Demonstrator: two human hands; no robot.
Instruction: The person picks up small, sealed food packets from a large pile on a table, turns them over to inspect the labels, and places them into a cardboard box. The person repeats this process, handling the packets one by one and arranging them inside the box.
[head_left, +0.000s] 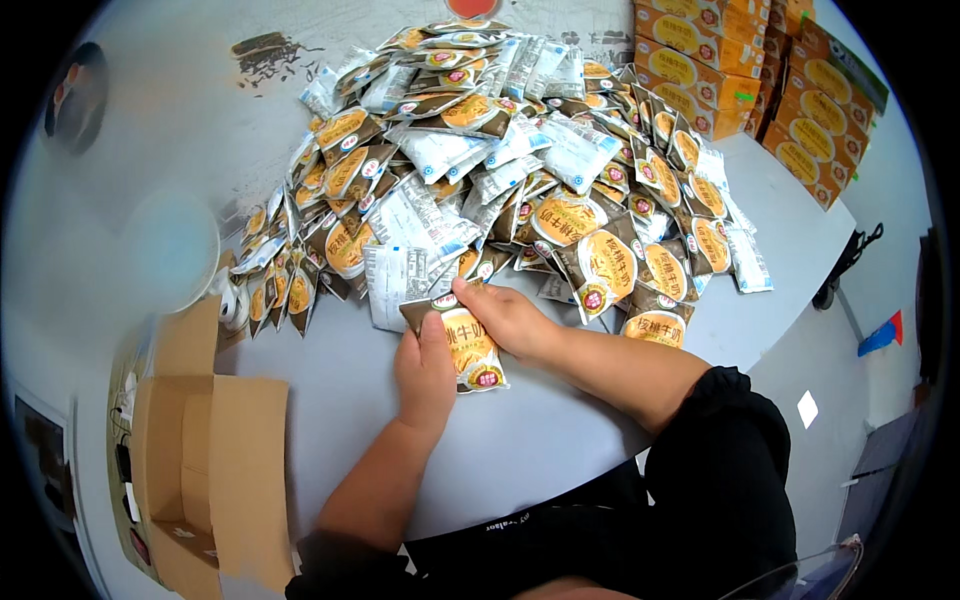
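Observation:
Between my two hands is a brown and orange drink pouch (471, 352) with printed writing, its front facing up. My left hand (427, 367) grips its left side, thumb on top. At its upper right corner, my right hand (510, 316) pinches it between thumb and fingers. Just beyond lies a large heap of similar pouches (566, 217), some with the brown front up and others showing a white back (431, 150). One white-backed pouch (394, 281) lies right behind my left hand. The undersides of the held pouch and my fingers beneath it are hidden.
An open cardboard box (247, 465) stands at the left, flaps spread, beside the grey table (352, 450). Printed orange cartons (690, 67) are stacked at the back right. White tape rolls (232, 300) sit left of the heap. A red round object (472, 7) shows at the far edge.

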